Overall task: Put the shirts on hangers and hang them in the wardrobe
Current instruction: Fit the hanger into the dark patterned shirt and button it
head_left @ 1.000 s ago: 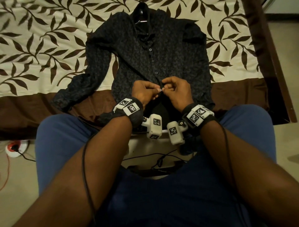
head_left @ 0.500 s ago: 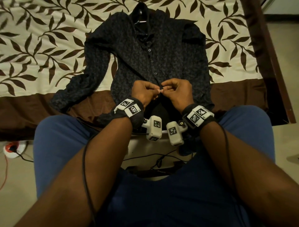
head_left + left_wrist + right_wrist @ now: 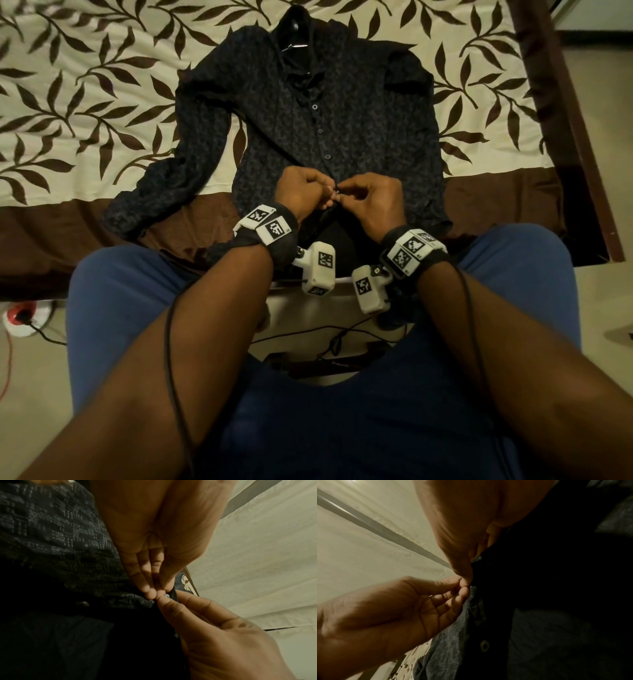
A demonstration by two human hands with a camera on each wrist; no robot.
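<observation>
A dark patterned shirt (image 3: 359,120) lies front up on the bed, with a black hanger (image 3: 295,24) showing at its collar. Its upper buttons are closed. My left hand (image 3: 327,198) and right hand (image 3: 344,192) meet at the lower placket, each pinching a front edge. In the left wrist view my left hand (image 3: 154,592) pinches the shirt (image 3: 60,540) beside a small pale button (image 3: 166,595), and the right hand (image 3: 171,604) holds the other edge. The right wrist view shows my right hand (image 3: 465,578) touching the left hand (image 3: 460,588) on the shirt (image 3: 471,615).
The bedspread (image 3: 102,85) is cream with brown leaves and a brown band along the near edge. A dark wooden bed frame (image 3: 565,120) runs down the right. My knees in blue trousers flank a white seat (image 3: 308,318) with cables. A red and white object (image 3: 20,313) lies on the floor at left.
Both hands stay pinched on the same spot of the placket; the fingertips shift only slightly against each other. The shirt has not moved.
</observation>
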